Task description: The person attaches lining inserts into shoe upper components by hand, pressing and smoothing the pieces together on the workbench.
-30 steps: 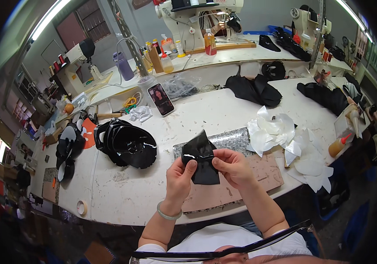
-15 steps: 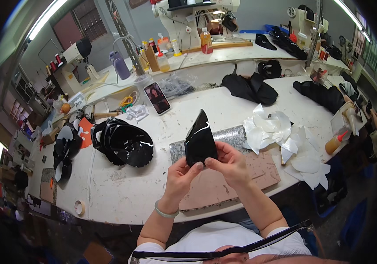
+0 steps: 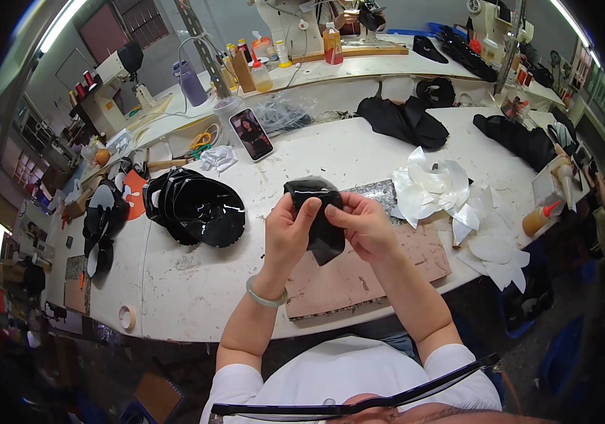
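Observation:
A glossy black shoe-upper piece [image 3: 326, 240] is pinched between my two hands over the work board. My left hand [image 3: 287, 230] grips its left side, thumb on top. My right hand [image 3: 364, 222] holds the right edge, thumb and fingers pressed together. The piece's upper part bends over and its lower end hangs in a point. Beneath it lie a pinkish-brown board [image 3: 380, 272] and a speckled grey slab [image 3: 378, 194]. To the left stands a nested stack of glossy black pieces [image 3: 207, 215]. White petal-shaped pieces [image 3: 429, 187] are heaped to the right.
A phone [image 3: 251, 134] leans upright at the back of the table. Dark fabric pieces [image 3: 405, 120] lie beyond the slab. A glue bottle [image 3: 539, 219] with a red tip is at the right edge, a tape roll [image 3: 127, 317] at the front left. Sewing machines [image 3: 115, 99] stand behind.
The black piece was upright with its point up; now it is turned and folded over, its pointed end down. Both hands have moved higher on it, and the view has shifted slightly.

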Available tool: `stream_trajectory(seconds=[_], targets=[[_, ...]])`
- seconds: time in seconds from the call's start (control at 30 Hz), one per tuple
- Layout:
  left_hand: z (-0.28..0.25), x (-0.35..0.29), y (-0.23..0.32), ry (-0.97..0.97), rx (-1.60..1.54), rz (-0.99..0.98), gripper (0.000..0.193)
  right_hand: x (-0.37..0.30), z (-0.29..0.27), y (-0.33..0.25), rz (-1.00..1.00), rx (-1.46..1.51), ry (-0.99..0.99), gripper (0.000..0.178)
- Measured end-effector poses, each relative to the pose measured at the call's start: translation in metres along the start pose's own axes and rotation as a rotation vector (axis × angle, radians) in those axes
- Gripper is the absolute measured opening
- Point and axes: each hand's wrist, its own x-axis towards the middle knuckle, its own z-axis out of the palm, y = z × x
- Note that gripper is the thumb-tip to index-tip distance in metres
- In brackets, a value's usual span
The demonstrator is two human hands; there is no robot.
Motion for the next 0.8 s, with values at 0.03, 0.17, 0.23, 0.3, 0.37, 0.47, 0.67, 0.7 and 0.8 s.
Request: stream_trajectory(seconds=[0.03,0.17,0.23,0.3,0.37,0.47,0.67,0.7,0.8], targets=[[-0.001,0.002,0.001,-0.082,-0.112,-0.057,0.025,0.002,0.0,-0.005,0.0,-0.002,-0.001,0.033],[-0.004,-0.007,-0.003,-0.216,-0.102,-0.021,0.022,0.003,-0.004,-0.015,-0.063,0.001,0.041,0.035],[0.0,-0.005,-0.004,-0.175,0.042,0.025,0.02,0.001,-0.005,-0.011,-0.149,-0.005,0.085,0.036],[0.005,-0.004,-0.006,-0.133,0.184,0.07,0.019,-0.002,-0.012,-0.005,-0.17,-0.022,0.142,0.036],[0.008,-0.002,-0.011,-0.112,0.336,0.118,0.019,-0.003,-0.015,-0.004,-0.191,-0.038,0.198,0.036],[0.003,0.003,-0.017,-0.248,0.107,-0.016,0.025,-0.005,-0.017,-0.008,-0.214,0.028,0.195,0.035],[-0.006,-0.001,-0.009,-0.556,-0.135,-0.159,0.027,-0.004,-0.032,-0.016,-0.19,0.174,0.104,0.032],[-0.008,0.001,-0.009,-0.555,-0.138,-0.159,0.027,-0.003,-0.034,-0.017,-0.189,0.172,0.105,0.032],[-0.007,0.002,-0.013,-0.572,-0.1,-0.175,0.021,-0.004,-0.042,-0.017,-0.105,0.198,0.082,0.037]])
